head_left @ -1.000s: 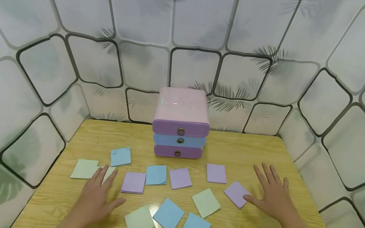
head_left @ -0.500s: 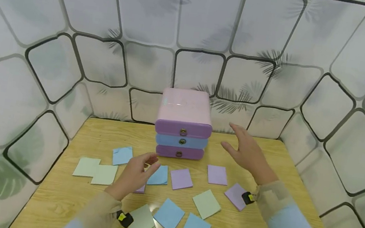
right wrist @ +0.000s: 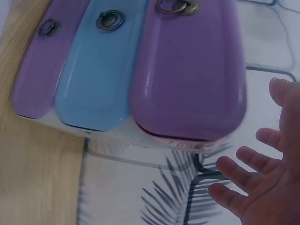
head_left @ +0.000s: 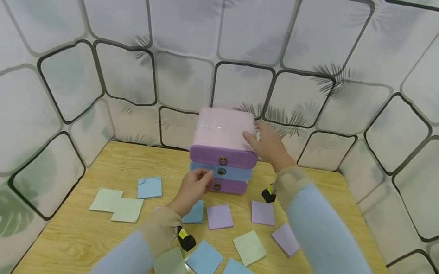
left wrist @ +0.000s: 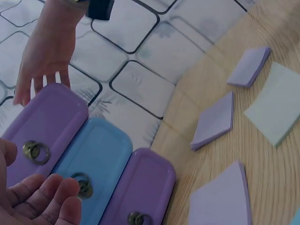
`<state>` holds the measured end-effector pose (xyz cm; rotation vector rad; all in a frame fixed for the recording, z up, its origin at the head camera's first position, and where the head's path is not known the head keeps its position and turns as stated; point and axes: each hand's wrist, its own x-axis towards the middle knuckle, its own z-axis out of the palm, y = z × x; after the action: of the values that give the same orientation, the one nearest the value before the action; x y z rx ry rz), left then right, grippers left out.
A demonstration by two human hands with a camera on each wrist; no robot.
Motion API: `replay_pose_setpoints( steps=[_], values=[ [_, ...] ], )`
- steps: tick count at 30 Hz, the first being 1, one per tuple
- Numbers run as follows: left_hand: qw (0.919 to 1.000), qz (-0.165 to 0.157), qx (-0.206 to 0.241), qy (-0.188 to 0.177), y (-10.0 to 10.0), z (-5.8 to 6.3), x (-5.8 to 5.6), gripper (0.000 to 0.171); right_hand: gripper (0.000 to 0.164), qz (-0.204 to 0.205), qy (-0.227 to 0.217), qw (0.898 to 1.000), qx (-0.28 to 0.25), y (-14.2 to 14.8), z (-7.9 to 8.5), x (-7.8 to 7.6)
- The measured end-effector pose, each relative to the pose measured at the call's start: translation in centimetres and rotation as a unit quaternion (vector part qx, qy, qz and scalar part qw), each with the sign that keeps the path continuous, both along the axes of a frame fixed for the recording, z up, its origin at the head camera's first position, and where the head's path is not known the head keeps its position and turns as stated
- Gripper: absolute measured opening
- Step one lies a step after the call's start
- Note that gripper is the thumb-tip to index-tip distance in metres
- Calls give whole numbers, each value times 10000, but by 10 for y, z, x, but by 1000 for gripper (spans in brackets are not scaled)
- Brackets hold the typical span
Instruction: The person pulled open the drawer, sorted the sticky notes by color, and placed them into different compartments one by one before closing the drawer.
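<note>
A small drawer chest (head_left: pixel 226 131) with a pink top stands at the back of the table. Its fronts are purple, blue (left wrist: pixel 96 161) and purple, each with a brass ring pull (right wrist: pixel 110 20). My left hand (head_left: pixel 190 191) hovers before the blue and lower purple fronts. In the left wrist view its fingers (left wrist: pixel 47 192) are loosely bent, with a gap to the thumb and nothing held. My right hand (head_left: pixel 270 145) is at the chest's upper right edge, thumb over the top. The right wrist view shows its fingers (right wrist: pixel 241 173) spread and relaxed; whether they touch is unclear.
Sticky-note pads lie about the wooden table (head_left: pixel 74 238): blue ones (head_left: pixel 204 260), purple ones (head_left: pixel 220 216) and green ones (head_left: pixel 249 248). A patterned curtain (head_left: pixel 186 76) encloses the back and sides. My left forearm partly covers some pads.
Both hands have moved from over the pads toward the chest. My right hand has swung left to its upper side; my left has risen to its drawer fronts. The pads lie as before.
</note>
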<state>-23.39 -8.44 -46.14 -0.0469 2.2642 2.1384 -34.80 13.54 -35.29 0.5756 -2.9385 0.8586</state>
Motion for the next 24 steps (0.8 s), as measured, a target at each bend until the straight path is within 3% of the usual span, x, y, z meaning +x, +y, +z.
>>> replay_pose_setpoints(
  steps=[4, 12, 17, 24],
  values=[
    [9992, 131, 304, -215, 18, -1, -7, 42, 71, -2, -262, 9997, -5, -8, -6, -9],
    [9914, 754, 905, -571, 35, 2, -18, 40, 81, 49, -717, 9974, -23, -14, -15, -16],
    [9872, 792, 1225, -645, 39, 6, -21, 41, 88, -175, -1255, 9919, -5, -11, -17, -17],
    [9782, 774, 1714, -877, 37, 5, -24, 45, 89, -120, -1442, 9895, -6, -12, -12, -13]
  ],
)
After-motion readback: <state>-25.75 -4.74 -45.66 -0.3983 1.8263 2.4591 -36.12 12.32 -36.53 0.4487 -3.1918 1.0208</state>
